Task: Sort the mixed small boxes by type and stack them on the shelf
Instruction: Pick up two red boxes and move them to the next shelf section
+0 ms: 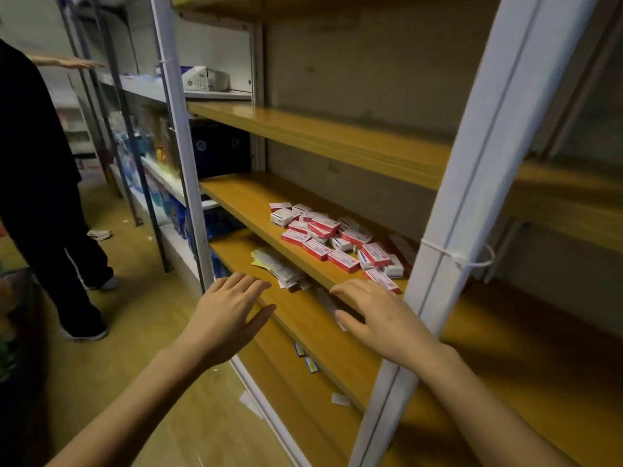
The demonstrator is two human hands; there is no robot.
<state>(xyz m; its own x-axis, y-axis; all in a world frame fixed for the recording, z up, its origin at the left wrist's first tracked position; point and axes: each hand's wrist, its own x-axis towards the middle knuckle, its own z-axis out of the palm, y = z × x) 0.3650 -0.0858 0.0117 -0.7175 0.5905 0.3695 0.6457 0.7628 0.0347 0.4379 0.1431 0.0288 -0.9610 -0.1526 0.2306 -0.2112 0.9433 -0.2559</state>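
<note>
Shelving (337,136) fills my view: wooden boards on white metal uprights (488,163), with more racks running down the aisle to the left. On the left a person in black (40,163) stands on the floor, one arm stretched towards the next rack.

Both my arms are out in front. Left hand (229,311) hovers before the lower board, grip wide, fingers straight and spread, nothing in it. Right hand (381,315) is level with the front edge of the board that carries the goods. Its grip is wide too, fingers loose and empty, just beside the nearest carton. I can't tell whether they touch the edge.

Small boxes (337,237) lie in a jumbled heap on that board, red-and-white ones mixed with plainer white ones, crowded towards the right upright. One board down, a sheaf of paper leaflets (279,267) lies near the front edge, between my two hands. White cable tie (472,259) loops round the right upright. Lower again, two tiny blue-and-yellow boxes (299,349) lie well apart from the heap.
</note>
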